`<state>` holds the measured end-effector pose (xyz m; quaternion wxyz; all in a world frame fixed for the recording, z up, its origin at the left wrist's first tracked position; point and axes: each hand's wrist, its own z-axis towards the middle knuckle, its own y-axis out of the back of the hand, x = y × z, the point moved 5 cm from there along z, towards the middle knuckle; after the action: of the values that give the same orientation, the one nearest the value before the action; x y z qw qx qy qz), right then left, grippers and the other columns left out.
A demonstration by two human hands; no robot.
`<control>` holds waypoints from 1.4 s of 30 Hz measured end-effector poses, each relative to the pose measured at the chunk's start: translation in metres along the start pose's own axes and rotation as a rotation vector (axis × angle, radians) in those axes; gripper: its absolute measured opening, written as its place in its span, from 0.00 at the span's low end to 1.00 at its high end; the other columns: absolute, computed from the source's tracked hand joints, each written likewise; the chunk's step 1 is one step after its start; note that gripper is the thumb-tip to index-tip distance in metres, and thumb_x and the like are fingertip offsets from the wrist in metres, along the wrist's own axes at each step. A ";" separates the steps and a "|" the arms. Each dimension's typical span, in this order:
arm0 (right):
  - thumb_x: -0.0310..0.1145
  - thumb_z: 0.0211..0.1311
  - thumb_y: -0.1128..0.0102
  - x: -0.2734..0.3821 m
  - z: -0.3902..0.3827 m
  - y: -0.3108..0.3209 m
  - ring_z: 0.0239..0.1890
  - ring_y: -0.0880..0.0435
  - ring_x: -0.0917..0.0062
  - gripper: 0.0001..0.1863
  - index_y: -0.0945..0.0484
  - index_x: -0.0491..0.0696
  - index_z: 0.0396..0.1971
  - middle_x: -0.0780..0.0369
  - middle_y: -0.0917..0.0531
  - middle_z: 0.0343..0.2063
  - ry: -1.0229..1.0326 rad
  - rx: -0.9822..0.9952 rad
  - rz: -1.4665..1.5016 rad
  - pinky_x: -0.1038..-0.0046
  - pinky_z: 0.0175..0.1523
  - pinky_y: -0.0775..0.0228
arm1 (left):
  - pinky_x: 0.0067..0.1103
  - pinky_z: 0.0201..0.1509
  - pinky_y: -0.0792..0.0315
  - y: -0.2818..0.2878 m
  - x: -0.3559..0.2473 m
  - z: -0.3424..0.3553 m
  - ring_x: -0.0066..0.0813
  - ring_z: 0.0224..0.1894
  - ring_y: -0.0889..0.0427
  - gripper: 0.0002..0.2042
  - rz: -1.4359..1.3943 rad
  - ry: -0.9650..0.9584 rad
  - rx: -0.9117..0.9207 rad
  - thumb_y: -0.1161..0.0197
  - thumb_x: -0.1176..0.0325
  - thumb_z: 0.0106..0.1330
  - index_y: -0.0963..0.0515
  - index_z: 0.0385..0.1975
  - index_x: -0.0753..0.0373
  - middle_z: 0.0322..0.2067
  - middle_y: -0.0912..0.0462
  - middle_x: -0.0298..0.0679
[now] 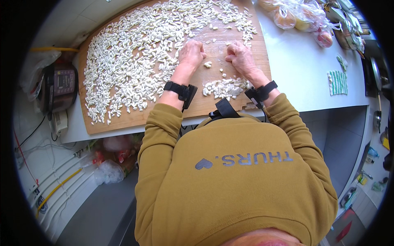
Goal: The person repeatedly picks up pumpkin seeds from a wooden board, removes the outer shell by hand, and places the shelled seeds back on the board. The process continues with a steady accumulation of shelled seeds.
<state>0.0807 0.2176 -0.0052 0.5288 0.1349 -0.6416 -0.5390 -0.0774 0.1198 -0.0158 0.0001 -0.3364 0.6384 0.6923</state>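
A wooden board [259,53] carries a great many small white shell-shaped dough pieces [135,61], spread over its left and far parts. Low over the board, at the right edge of that spread, my left hand [191,52] has its fingers curled closed. My right hand [241,57] is also closed, a short way to the right. Whatever either hand may hold is hidden by the fingers. Between and below the hands lie a few loose dough bits [207,64]. Nearer to me, by the front edge, is a floury heap of dough pieces [226,87].
The board rests on a white counter [301,78]. Plastic bags of fruit [295,16] stand at the far right, with a green-and-white striped cloth [337,83] nearer. A dark cooker with a control panel [59,86] stands left of the board. Pipes [61,184] run at lower left.
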 end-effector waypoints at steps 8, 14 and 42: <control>0.26 0.48 0.38 -0.015 0.014 -0.010 0.42 0.22 0.66 0.07 0.21 0.49 0.31 0.60 0.19 0.33 -0.076 -0.044 0.021 0.66 0.48 0.33 | 0.29 0.42 0.25 0.004 0.000 0.013 0.40 0.34 0.17 0.07 -0.010 0.098 -0.054 0.31 0.69 0.49 0.19 0.26 0.62 0.28 0.18 0.48; 0.17 0.53 0.53 -0.006 0.012 0.019 0.46 0.22 0.62 0.16 0.20 0.46 0.38 0.53 0.21 0.46 0.131 -0.406 0.370 0.70 0.52 0.28 | 0.25 0.45 0.25 0.011 0.005 0.014 0.38 0.37 0.17 0.11 -0.400 -0.009 -0.311 0.45 0.82 0.55 0.19 0.33 0.63 0.32 0.17 0.48; 0.20 0.50 0.47 0.041 -0.003 0.013 0.35 0.19 0.62 0.11 0.21 0.45 0.35 0.59 0.18 0.31 0.399 -0.391 0.026 0.64 0.43 0.30 | 0.19 0.40 0.21 -0.012 -0.014 -0.050 0.26 0.34 0.17 0.06 -1.305 0.228 0.090 0.42 0.76 0.63 0.25 0.38 0.67 0.34 0.20 0.39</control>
<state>0.0720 0.1902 0.0267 0.6674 0.1256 -0.4102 -0.6087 -0.0383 0.0843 -0.0173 0.3659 -0.7248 0.3280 0.4828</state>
